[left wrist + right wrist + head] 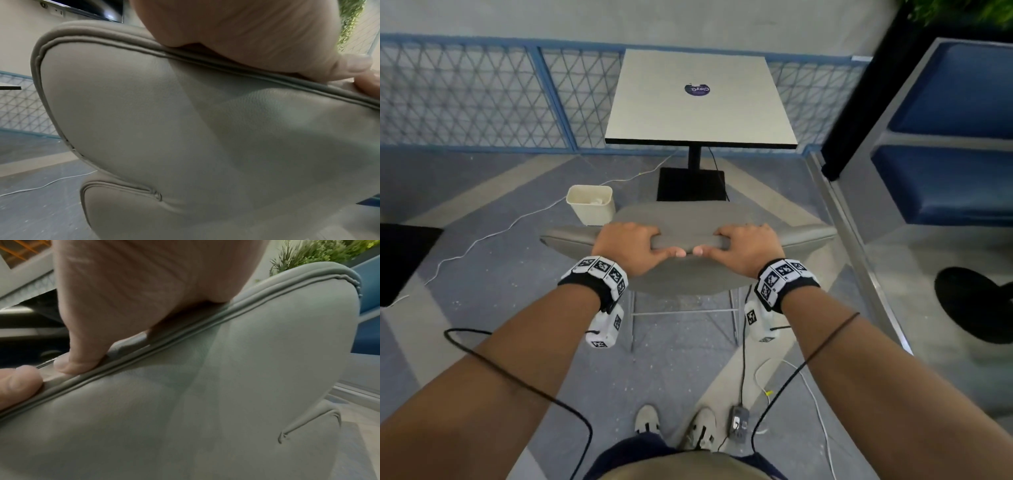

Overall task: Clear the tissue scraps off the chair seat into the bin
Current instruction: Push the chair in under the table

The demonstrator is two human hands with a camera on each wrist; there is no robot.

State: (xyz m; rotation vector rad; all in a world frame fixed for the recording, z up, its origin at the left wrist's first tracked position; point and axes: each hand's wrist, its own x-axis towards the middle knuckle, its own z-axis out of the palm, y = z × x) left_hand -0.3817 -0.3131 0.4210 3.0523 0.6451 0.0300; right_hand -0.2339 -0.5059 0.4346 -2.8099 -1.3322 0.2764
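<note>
Left hand (631, 245), right hand (744, 246): both clasp the grey chair (688, 274) backrest's top edge, thumbs nearly touching. Seat lies beyond, hidden; scraps unseen there. Bin (590, 204): floor, front-left, nearer the left hand, white tissue inside.

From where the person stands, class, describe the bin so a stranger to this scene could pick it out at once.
Start at the square white table by the blue mesh railing, then drop to the grey chair whose backrest both hands grip. The bin stands on the floor left of the chair's seat: a small cream open-topped tub, the only container there, with something white inside.
</note>
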